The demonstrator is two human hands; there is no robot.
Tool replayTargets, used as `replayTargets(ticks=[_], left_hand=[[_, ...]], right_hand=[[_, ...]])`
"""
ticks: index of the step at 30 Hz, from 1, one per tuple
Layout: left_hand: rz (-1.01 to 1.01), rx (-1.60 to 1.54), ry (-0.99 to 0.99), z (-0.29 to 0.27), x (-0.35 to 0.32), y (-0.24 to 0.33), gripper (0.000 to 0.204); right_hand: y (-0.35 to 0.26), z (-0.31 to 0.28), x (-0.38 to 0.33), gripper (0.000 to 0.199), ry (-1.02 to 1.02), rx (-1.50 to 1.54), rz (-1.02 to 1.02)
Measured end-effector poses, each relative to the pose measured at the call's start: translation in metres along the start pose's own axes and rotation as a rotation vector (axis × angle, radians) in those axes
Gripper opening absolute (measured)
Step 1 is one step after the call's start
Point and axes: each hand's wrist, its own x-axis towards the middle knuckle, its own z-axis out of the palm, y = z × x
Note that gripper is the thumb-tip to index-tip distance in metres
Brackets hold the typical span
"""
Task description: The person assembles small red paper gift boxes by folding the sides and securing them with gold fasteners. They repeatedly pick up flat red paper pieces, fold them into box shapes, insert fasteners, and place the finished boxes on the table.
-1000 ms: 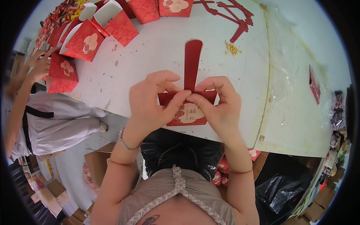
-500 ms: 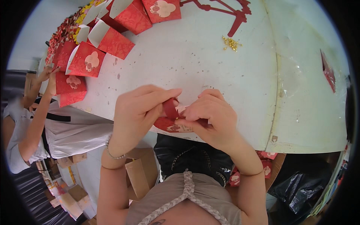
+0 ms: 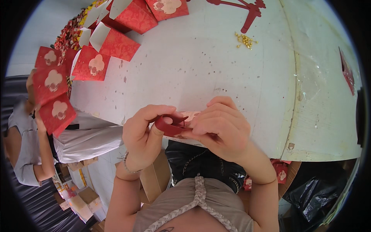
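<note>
Close to the table's near edge, my left hand [image 3: 140, 133] grips a dark red strip [image 3: 164, 125] bent into a curl around the thumb. My right hand [image 3: 226, 129] is closed, thumb and fingers pinching the edge of a small red paper box [image 3: 178, 135] where the strip meets it. Fingers hide most of the box and whatever is in the pinch. Beyond my right hand lies a small pile of gold fasteners [image 3: 245, 41]. More dark red strips [image 3: 251, 18] lie flat past the pile.
Several red paper boxes [image 3: 120, 41] stand at the far left beside a heap of colourful pieces [image 3: 69, 36]. A co-worker at the left holds up red boxes [image 3: 54, 83]. Clear plastic [image 3: 309, 81] covers the right of the table [image 3: 193, 73]. A cardboard box [image 3: 154, 174] sits below.
The strip has curled down and left as my left hand turned and lowered. My right hand keeps its pinch. The co-worker's red boxes have lifted off the table and opened outward.
</note>
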Motion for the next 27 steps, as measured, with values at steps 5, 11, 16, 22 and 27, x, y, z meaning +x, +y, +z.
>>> replayTargets(ticks=[5,11,16,22,27], left_hand=[[0.048,-0.026,-0.002,-0.001,0.001,-0.005,0.015],[0.154,0.037,-0.129,-0.012,0.002,-0.008,0.031],[-0.062,-0.052,-0.053,-0.01,-0.008,-0.004,0.041],[0.024,0.033,-0.209,-0.007,0.004,-0.002,0.033],[-0.105,-0.147,-0.402,-0.014,0.017,-0.006,0.035]], right_hand=[[0.0,0.001,0.001,0.025,0.001,0.043,0.013],[-0.004,0.001,0.0,0.023,-0.05,0.064,0.098],[-0.001,-0.001,-0.001,0.025,-0.085,0.028,-0.019],[0.0,0.003,-0.004,0.024,-0.048,0.003,-0.072],[0.002,0.001,-0.004,0.021,-0.09,-0.002,-0.132]])
